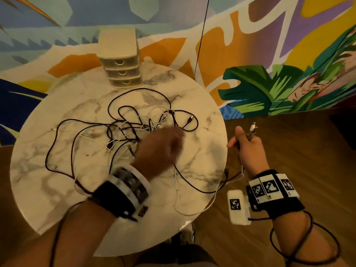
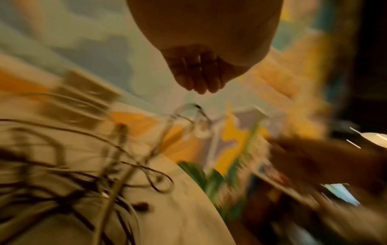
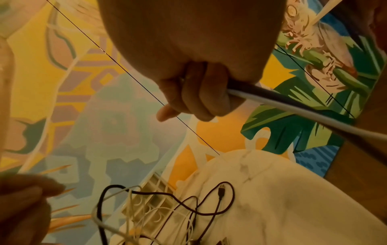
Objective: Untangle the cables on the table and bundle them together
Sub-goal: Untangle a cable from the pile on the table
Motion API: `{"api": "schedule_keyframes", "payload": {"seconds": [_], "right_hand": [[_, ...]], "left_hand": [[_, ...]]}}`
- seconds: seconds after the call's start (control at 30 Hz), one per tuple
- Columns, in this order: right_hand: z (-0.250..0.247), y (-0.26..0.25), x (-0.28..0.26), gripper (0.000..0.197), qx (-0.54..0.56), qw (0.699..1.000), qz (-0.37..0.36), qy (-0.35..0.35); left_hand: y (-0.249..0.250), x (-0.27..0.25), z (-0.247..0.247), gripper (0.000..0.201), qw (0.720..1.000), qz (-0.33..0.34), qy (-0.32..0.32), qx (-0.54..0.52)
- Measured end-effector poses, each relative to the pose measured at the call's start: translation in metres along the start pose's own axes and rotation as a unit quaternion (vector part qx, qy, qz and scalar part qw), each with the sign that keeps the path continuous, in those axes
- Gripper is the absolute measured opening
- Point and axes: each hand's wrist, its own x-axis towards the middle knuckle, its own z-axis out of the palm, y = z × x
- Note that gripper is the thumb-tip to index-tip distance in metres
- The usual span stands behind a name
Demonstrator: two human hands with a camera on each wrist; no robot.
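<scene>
Currently I am looking down at a round marble desk [image 1: 48, 189] with a tangle of dark and white cables [image 1: 134, 128] lying across its middle and left part. Loops are spreading toward the near edge, and one dark cable and one white cable are trailing off the desk's right rim toward my right hand [image 1: 248, 149]

Right hand: I am holding it off the right side of the desk, above the wooden floor [image 1: 308, 151]. Its fingers [image 3: 201, 99] are curling round a white cable and a dark cable lying side by side [image 3: 293, 107]; in the head view the plug ends [image 1: 252, 130] are sticking up out of the fist

Left hand [image 1: 159, 149]: it is hovering over the right side of the tangle, heavily motion-blurred. In the left wrist view its fingers [image 2: 201, 82] are bunching together with the tips pointing down; thin pale strands are showing against the palm, but I cannot tell whether they are being gripped

A small white three-drawer organiser [image 1: 120, 64] is standing at the far edge of the desk, against a colourful mural wall [image 1: 269, 45]
</scene>
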Motion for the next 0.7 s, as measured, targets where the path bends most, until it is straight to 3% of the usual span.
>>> {"api": "schedule_keyframes", "payload": {"seconds": [0.03, 0.07, 0.13, 0.23, 0.33, 0.4, 0.5, 0.6, 0.67, 0.7], "right_hand": [[0.003, -0.001, -0.002, 0.056, 0.009, 1.0, -0.002, -0.003], [0.004, -0.001, -0.003, 0.057, 0.012, 1.0, -0.004, -0.006], [0.004, -0.001, -0.004, 0.058, 0.007, 1.0, -0.003, -0.012], [0.004, 0.003, -0.005, 0.059, 0.005, 1.0, 0.002, -0.013], [0.004, 0.008, -0.008, 0.059, 0.006, 1.0, 0.01, -0.008], [0.007, 0.01, -0.009, 0.058, 0.009, 1.0, 0.014, -0.015], [0.013, 0.014, -0.009, 0.058, 0.02, 0.999, 0.016, -0.028], [0.018, 0.016, -0.006, 0.058, 0.024, 0.999, 0.015, -0.031], [0.019, 0.012, -0.005, 0.058, 0.022, 0.999, 0.012, -0.034], [0.02, 0.011, -0.004, 0.058, 0.023, 0.999, 0.013, -0.035]], "left_hand": [[0.016, -0.01, 0.015, 0.023, 0.991, 0.076, -0.105, 0.03], [0.028, -0.02, 0.03, 0.027, 0.967, 0.11, -0.218, 0.078], [0.029, -0.04, 0.056, 0.035, 0.906, 0.062, -0.381, 0.173], [0.009, -0.053, 0.058, 0.031, 0.846, -0.052, -0.464, 0.258], [-0.017, -0.061, 0.056, 0.03, 0.813, -0.051, -0.509, 0.278], [-0.028, -0.064, 0.052, 0.029, 0.813, -0.047, -0.515, 0.267], [-0.021, -0.058, 0.048, 0.032, 0.857, -0.047, -0.467, 0.215], [0.004, -0.032, 0.053, 0.058, 0.918, -0.006, -0.346, 0.195], [0.008, -0.009, 0.056, 0.071, 0.934, -0.023, -0.28, 0.219], [0.005, 0.001, 0.055, 0.065, 0.936, -0.052, -0.268, 0.223]]}}
